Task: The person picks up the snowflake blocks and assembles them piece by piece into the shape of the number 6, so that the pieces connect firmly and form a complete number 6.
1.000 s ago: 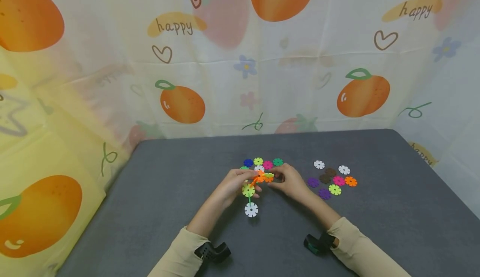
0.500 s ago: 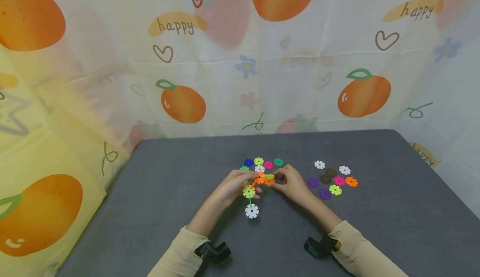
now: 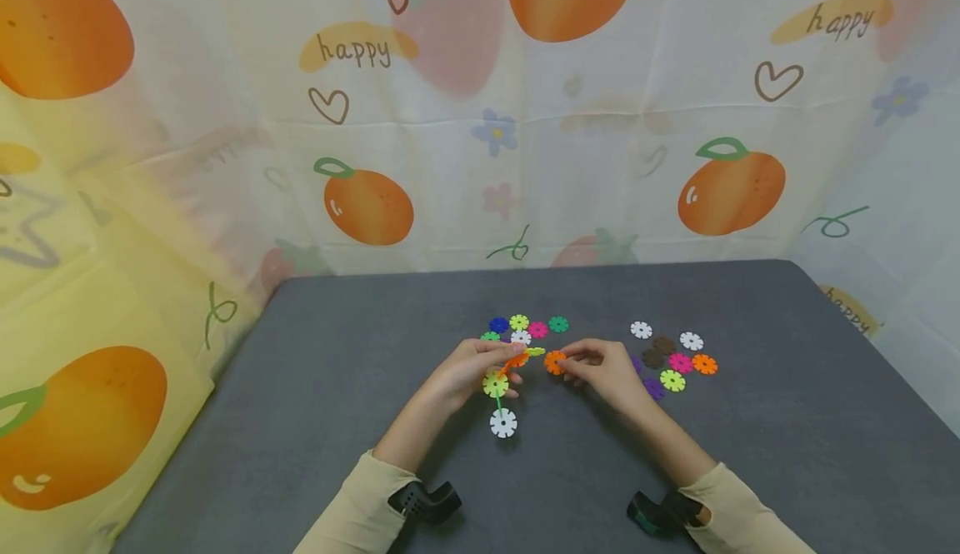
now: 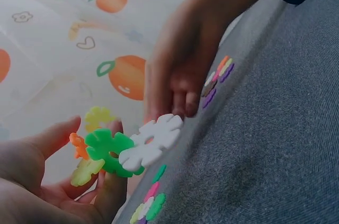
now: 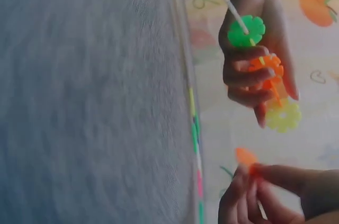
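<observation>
My left hand [image 3: 468,366] grips a chain of slotted plastic discs. In the head view its white disc [image 3: 503,423] hangs lowest, below a yellow-green disc [image 3: 495,384]; a green disc [image 4: 100,142] joining them shows its face in the left wrist view. Orange discs [image 5: 265,66] sit among the left fingers, and another yellow-green disc [image 5: 283,117] stands out at the chain's far end. Between thumb and fingers, my right hand [image 3: 606,368] pinches a loose orange disc [image 3: 554,362]. A small gap separates that disc from the chain.
Behind the left hand lies a group of loose discs, among them a blue disc [image 3: 498,325] and a dark green disc [image 3: 558,323]. Farther right is another group, with a pink disc [image 3: 681,362] and brown disc [image 3: 663,344]. A grey table [image 3: 360,312] meets a printed curtain [image 3: 442,196].
The right hand has moved right, carrying the orange disc away from the chain, where it was against the yellow-green end disc. The left hand stays nearly still.
</observation>
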{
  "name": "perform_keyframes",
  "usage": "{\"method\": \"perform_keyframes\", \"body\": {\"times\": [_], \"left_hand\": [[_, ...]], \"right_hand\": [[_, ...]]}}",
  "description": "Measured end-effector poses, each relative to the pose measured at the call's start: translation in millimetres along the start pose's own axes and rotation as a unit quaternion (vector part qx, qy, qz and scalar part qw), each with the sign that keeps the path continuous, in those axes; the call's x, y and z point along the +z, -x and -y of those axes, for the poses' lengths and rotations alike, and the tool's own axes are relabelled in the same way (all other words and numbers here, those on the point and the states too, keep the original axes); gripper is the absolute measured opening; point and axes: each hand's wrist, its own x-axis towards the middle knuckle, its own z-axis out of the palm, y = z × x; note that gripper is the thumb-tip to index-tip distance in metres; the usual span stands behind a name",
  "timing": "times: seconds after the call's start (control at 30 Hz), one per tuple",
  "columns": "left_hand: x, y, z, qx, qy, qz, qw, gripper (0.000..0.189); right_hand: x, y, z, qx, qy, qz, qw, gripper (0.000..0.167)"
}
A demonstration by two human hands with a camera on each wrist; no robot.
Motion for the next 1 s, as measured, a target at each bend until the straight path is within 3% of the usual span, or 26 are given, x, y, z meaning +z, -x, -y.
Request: {"method": "perform_keyframes", "body": {"times": [0.27,0.47,0.7,1.0], "left_hand": [[-0.6,0.5,-3.5,-0.017,0.012,0.004,0.9998,0.036],[0.5,1.3,-5.6,-0.024,0.023,0.013,0.9993,0.037],[1.4,1.7,-5.8,-0.019,0.031,0.031,0.9989,0.038],[1.3,4.2,-7.4,-0.019,-0.009,0.058,0.9981,0.047]], "right_hand": [[-12,9.0,23,0.06,-0.118,0.006,0.9911,0.038],[-14,10.5,29,0.079,-0.174,0.025,0.9812,0.027],[-11,12.2,32,0.075,-0.176,0.055,0.98,0.025],[-10,13.5,31,0.065,-0.154,0.071,0.9835,0.032]]}}
